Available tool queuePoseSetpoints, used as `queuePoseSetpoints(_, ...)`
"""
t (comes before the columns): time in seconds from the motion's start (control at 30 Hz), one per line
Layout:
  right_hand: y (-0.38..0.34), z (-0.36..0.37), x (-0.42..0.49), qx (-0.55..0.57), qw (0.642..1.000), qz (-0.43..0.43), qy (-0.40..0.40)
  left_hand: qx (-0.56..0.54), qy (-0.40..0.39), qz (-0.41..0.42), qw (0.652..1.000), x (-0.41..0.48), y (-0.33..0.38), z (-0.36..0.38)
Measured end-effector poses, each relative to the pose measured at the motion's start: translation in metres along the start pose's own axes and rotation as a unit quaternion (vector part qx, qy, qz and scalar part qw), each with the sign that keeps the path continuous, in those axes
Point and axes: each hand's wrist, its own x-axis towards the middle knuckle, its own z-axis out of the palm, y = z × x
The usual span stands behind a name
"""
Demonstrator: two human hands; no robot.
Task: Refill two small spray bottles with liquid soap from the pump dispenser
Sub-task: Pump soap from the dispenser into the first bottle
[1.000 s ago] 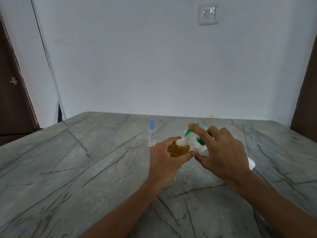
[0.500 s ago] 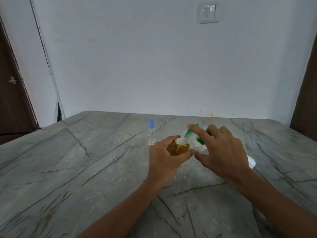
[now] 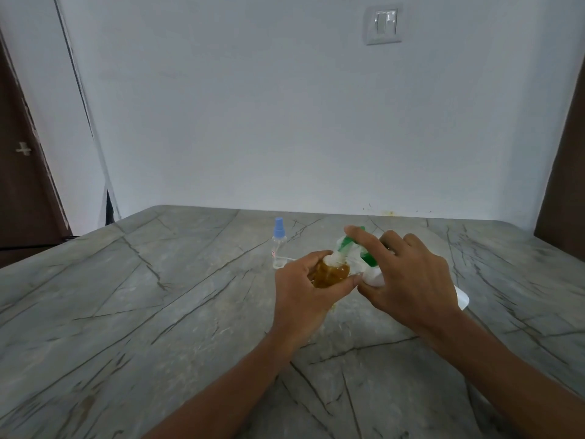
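2 hands at work over the counter [image 3: 158,312], toward its far edge, right of centre. Left hand [image 3: 304,296]: fingers [image 3: 349,282] clasped round a small spray bottle [image 3: 329,274] filled with amber liquid, cap off, neck up. Right hand [image 3: 408,280]: wrapped round a white pump dispenser [image 3: 373,277] tilted leftward, index finger [image 3: 364,245] laid on the green pump head [image 3: 348,243], nozzle at the bottle's mouth. 1 further spray bottle [image 3: 278,245], clear, blue-capped, upright, just left of the hands, nearer the far edge. Light switch [image 3: 383,24] on wall behind.
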Motion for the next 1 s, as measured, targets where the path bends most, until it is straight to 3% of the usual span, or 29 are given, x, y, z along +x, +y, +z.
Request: queuePoseSetpoints(1.0, 0.0010, 0.0018, -0.0005, -0.002, 1.000, 0.002, 0.001, -0.004, 0.008, 0.014, 1.000, -0.0007, 0.0004, 0.0004)
